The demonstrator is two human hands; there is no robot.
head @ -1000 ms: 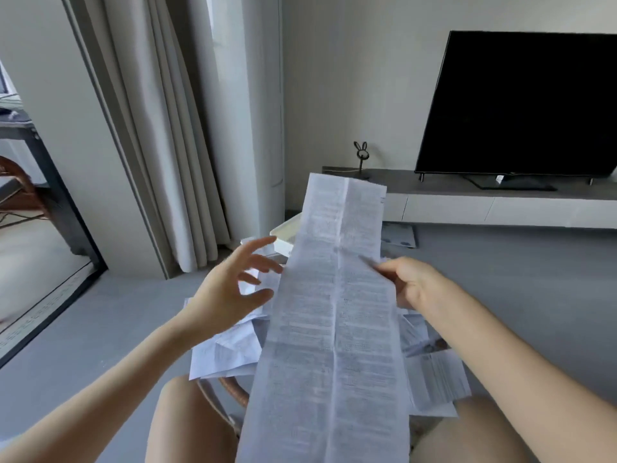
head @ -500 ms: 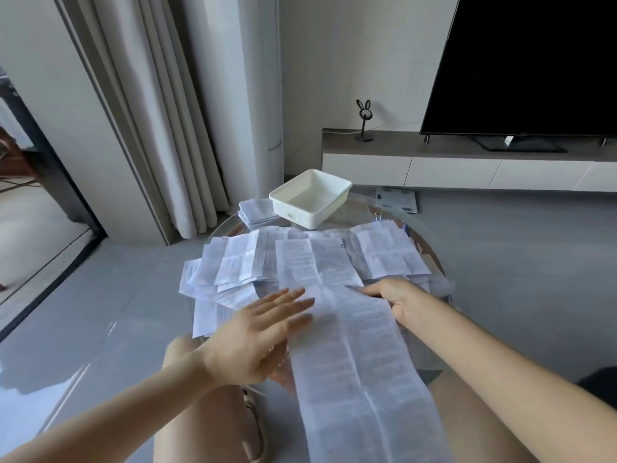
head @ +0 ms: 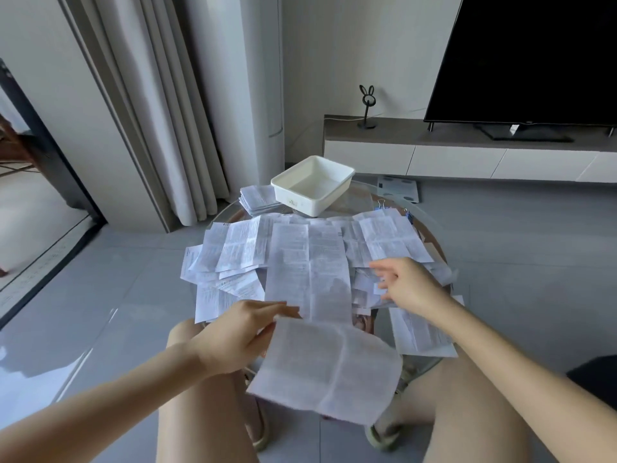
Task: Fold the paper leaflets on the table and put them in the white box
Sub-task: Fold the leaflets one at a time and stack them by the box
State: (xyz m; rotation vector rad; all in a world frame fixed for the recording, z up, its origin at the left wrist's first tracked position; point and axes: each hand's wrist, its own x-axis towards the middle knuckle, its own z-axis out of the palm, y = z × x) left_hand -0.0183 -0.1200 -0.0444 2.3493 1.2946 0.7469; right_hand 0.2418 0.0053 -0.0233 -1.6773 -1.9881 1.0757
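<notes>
One white box [head: 314,185]; one folded-leaflet stack [head: 258,198]; one long leaflet [head: 309,262]; loose leaflets [head: 245,243] overlapping, uncountable; one television [head: 534,55].

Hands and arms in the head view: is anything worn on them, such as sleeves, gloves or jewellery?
Nothing shows. The left hand and right hand are ungloved, no rings visible on the fingers; both forearms are bare to the frame edge, without sleeves, watch or bracelet.
</notes>
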